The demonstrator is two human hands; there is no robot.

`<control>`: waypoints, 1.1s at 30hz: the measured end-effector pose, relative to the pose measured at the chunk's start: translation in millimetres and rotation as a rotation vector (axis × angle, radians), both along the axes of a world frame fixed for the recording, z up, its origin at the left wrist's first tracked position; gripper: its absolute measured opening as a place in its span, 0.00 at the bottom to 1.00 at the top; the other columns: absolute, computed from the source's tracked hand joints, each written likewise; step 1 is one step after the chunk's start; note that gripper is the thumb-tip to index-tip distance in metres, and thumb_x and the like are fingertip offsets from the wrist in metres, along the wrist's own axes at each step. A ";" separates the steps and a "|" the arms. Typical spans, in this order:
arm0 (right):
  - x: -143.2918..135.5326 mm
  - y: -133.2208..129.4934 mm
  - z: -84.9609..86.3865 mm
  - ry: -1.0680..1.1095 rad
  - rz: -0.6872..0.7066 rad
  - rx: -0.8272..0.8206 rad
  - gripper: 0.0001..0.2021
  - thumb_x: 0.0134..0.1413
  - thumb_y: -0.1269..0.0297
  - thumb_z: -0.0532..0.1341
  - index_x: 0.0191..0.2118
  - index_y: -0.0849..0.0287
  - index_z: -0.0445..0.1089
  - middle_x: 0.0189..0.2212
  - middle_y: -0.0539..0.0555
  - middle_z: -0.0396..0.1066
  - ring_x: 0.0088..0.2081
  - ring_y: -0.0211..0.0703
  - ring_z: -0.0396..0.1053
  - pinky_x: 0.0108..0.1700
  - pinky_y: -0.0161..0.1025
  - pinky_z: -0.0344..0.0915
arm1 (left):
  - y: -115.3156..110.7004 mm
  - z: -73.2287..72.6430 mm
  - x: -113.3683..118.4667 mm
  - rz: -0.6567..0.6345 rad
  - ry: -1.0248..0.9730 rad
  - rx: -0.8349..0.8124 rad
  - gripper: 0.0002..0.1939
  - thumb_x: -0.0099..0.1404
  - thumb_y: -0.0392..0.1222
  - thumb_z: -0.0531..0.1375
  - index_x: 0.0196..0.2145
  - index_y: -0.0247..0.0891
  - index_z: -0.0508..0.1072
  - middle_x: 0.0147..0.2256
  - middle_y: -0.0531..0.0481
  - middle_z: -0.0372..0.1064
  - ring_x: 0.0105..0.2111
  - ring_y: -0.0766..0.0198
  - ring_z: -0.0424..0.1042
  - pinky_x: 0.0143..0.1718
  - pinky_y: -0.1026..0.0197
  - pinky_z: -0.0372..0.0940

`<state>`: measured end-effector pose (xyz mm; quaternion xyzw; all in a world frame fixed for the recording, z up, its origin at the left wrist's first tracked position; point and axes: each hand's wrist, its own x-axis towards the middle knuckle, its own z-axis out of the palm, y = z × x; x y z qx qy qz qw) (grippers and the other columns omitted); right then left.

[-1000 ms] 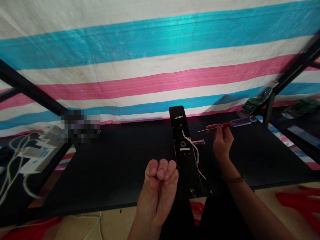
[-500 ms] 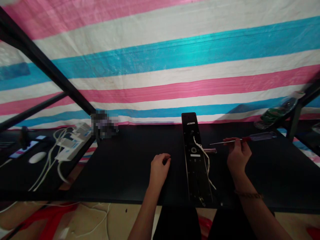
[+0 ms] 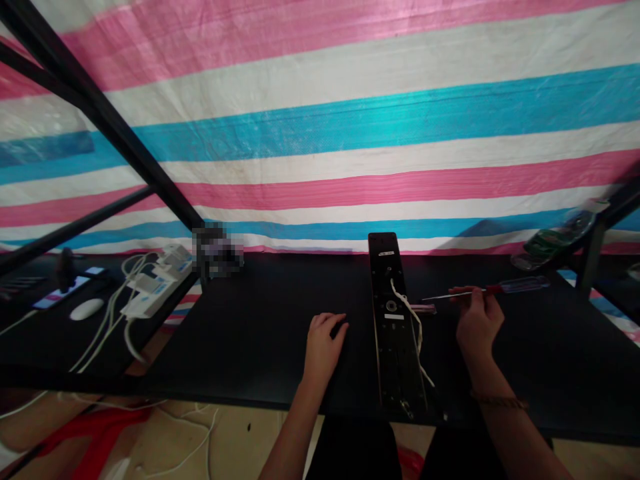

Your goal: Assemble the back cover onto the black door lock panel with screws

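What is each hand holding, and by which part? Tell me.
The right hand holds the screwdriver near where its shaft meets the red front end of the handle. Nothing shows held in the left hand.

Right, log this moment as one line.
left hand: open, beside black panel; right hand: holding screwdriver; black panel: on table, between hands; white cable: over panel's right edge

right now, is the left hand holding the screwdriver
No, the right hand holds the screwdriver, while the left hand is well apart from it.
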<state>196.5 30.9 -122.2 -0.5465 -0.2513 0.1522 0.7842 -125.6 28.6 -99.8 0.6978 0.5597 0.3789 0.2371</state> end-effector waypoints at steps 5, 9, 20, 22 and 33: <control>-11.0 -5.6 14.4 -0.241 -0.047 -0.079 0.16 0.60 0.49 0.64 0.34 0.59 0.73 0.30 0.55 0.77 0.28 0.46 0.75 0.35 0.45 0.74 | -44.2 9.0 54.6 0.107 -0.322 0.005 0.20 0.72 0.45 0.55 0.59 0.41 0.71 0.59 0.39 0.69 0.59 0.51 0.69 0.59 0.46 0.65; -27.1 -3.2 52.5 -0.417 -0.039 -0.034 0.17 0.63 0.48 0.62 0.35 0.60 0.74 0.32 0.57 0.79 0.30 0.47 0.77 0.38 0.48 0.75 | -70.5 -3.5 91.9 -0.050 -0.380 -0.167 0.31 0.74 0.47 0.52 0.71 0.41 0.54 0.72 0.41 0.50 0.72 0.51 0.50 0.71 0.46 0.49; -38.5 90.1 120.0 -0.619 0.307 -0.024 0.20 0.62 0.45 0.59 0.34 0.58 0.73 0.31 0.56 0.79 0.30 0.48 0.79 0.36 0.46 0.77 | -69.7 -12.3 90.6 -0.115 -0.471 -0.267 0.32 0.74 0.47 0.50 0.72 0.40 0.51 0.73 0.46 0.46 0.73 0.56 0.45 0.73 0.54 0.44; -36.4 103.4 107.9 -0.676 0.372 -0.117 0.21 0.61 0.42 0.60 0.34 0.57 0.73 0.29 0.56 0.79 0.30 0.50 0.79 0.36 0.47 0.76 | -70.2 -13.2 91.2 -0.111 -0.494 -0.270 0.33 0.74 0.48 0.50 0.72 0.39 0.50 0.73 0.45 0.46 0.72 0.56 0.46 0.72 0.54 0.45; -40.3 100.6 120.2 -0.483 0.286 0.129 0.20 0.65 0.42 0.56 0.40 0.56 0.67 0.36 0.56 0.80 0.34 0.45 0.80 0.39 0.46 0.78 | -68.4 -15.4 88.8 -0.128 -0.517 -0.301 0.33 0.74 0.49 0.51 0.73 0.38 0.50 0.72 0.43 0.48 0.72 0.55 0.49 0.72 0.52 0.47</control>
